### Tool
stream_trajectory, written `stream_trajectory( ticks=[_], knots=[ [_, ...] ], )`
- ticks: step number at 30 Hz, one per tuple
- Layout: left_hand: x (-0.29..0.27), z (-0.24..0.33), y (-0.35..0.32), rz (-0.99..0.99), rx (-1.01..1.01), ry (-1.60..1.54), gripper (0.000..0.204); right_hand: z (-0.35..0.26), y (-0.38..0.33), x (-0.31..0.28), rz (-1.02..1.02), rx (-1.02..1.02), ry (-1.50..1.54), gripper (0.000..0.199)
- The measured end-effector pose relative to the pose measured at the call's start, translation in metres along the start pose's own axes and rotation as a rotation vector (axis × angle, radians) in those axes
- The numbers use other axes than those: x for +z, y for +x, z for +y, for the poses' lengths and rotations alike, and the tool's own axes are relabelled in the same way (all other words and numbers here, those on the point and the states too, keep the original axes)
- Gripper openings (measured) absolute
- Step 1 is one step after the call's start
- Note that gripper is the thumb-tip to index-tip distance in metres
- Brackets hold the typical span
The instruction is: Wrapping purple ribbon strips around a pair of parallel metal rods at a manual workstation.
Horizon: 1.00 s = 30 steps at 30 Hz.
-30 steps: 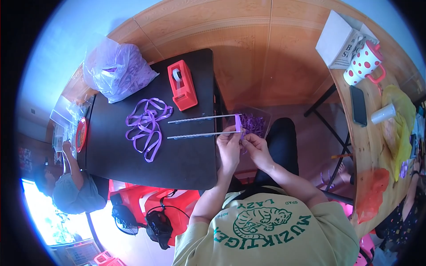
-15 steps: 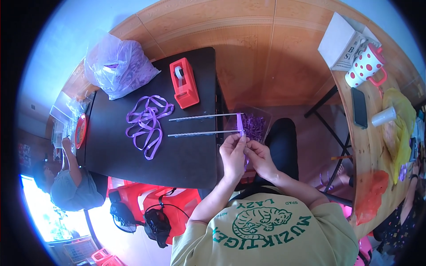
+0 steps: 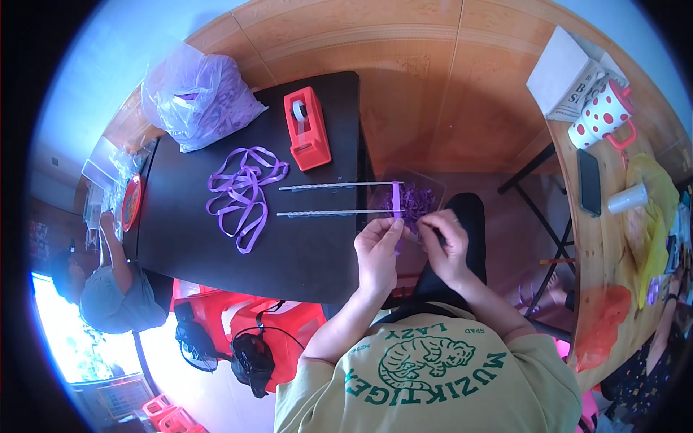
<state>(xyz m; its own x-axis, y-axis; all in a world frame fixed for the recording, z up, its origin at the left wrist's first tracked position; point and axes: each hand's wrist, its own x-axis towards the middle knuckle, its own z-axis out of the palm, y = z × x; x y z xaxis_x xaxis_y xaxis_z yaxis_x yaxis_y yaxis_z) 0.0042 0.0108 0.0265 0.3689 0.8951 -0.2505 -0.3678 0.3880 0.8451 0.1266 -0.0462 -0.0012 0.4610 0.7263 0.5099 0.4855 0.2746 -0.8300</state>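
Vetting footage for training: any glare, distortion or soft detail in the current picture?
Head view, lower left: bright patch blown out; head view, top: wooden wall bowed by the fisheye; head view, centre: purple pile near the right hand dim, strands blending.

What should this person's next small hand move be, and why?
Perhaps bring the right hand beside the left hand: the left seems to pinch the purple ribbon strip near the nearer metal rod, while a gap separates the two hands.
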Motion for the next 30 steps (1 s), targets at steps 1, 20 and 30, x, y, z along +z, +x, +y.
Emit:
stream_trajectory(
  ticks=[1, 20, 30],
  knots=[
    [-0.001, 0.001, -0.002, -0.009, -0.010, 0.026, 0.009, 0.001, 0.011, -0.006, -0.013, -0.154, -0.111, 0.021],
    [0.023, 0.115, 0.056, -0.261, -0.120, 0.304, 0.012, -0.008, 0.088, 0.016, -0.370, -0.183, 0.203, 0.010],
    [0.027, 0.147, 0.105, -0.583, 0.216, 1.159, 0.011, 0.007, 0.097, 0.022, -0.436, 0.097, 0.433, 0.011]
  ],
)
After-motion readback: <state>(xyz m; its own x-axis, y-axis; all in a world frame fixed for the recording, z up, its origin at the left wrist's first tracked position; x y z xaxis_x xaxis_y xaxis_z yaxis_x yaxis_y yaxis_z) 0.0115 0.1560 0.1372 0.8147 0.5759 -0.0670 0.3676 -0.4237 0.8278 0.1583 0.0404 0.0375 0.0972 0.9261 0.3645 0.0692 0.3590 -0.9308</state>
